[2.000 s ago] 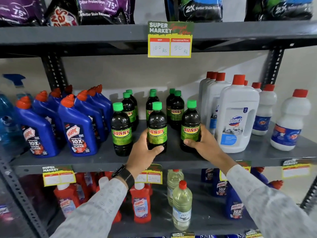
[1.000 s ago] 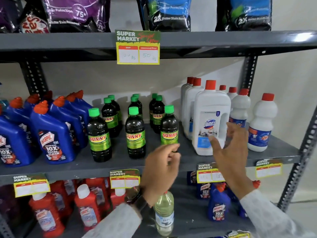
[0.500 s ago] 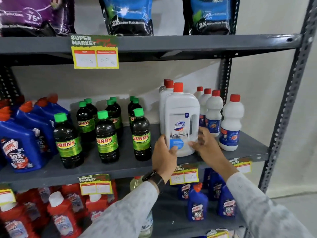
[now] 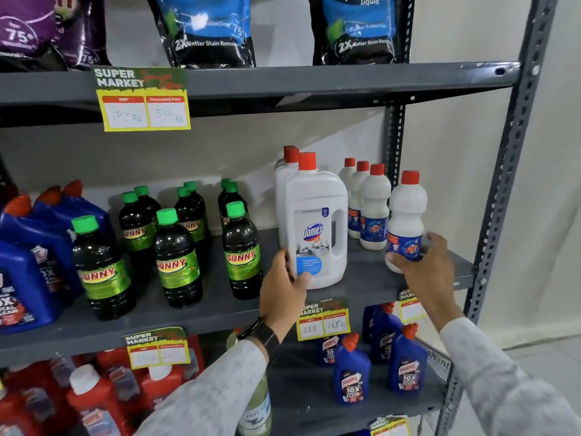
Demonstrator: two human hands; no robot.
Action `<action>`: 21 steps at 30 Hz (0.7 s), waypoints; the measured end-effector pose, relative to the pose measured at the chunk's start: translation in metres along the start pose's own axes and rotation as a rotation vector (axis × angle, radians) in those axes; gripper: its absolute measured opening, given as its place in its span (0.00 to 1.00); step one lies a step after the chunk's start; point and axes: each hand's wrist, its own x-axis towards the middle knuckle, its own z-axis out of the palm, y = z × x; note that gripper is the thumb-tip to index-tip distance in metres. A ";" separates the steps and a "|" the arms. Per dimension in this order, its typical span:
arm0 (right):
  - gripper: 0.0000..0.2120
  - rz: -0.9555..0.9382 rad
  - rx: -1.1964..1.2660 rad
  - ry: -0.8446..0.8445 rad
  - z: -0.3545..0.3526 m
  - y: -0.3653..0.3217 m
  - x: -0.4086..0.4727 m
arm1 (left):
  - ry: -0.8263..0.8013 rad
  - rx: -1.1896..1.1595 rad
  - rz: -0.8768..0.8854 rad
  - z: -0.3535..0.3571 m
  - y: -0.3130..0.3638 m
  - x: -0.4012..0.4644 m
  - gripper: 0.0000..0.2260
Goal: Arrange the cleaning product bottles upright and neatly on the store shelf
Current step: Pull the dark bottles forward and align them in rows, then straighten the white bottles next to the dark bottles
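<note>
On the grey middle shelf a large white Domex jug with a red cap stands upright at the front, more white jugs behind it. My left hand grips its lower left corner. At the shelf's right end a small white Rin bottle with a red cap stands upright, and my right hand is wrapped around its base. Three more small white bottles line up behind it. Dark Sunny bottles with green caps stand in rows to the left.
Blue Harpic bottles fill the shelf's left end. Detergent pouches sit on the top shelf. The lower shelf holds red bottles, blue Harpic bottles and a clear bottle. Price tags hang on shelf edges. A grey upright post stands at the right.
Both hands left the Sunny bottles and went right to the Domex jug. Since half a second ago my right hand has shifted from the jug to the small white bottle.
</note>
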 end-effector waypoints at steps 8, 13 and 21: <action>0.35 0.006 -0.083 -0.065 0.001 0.008 0.012 | -0.040 -0.007 0.019 -0.005 -0.001 -0.001 0.26; 0.40 -0.058 -0.134 0.083 0.005 -0.024 -0.024 | -0.143 -0.008 0.030 -0.025 -0.005 -0.018 0.35; 0.19 -0.735 -0.010 -0.013 0.107 -0.163 -0.176 | 0.202 0.075 0.363 -0.208 -0.040 -0.058 0.15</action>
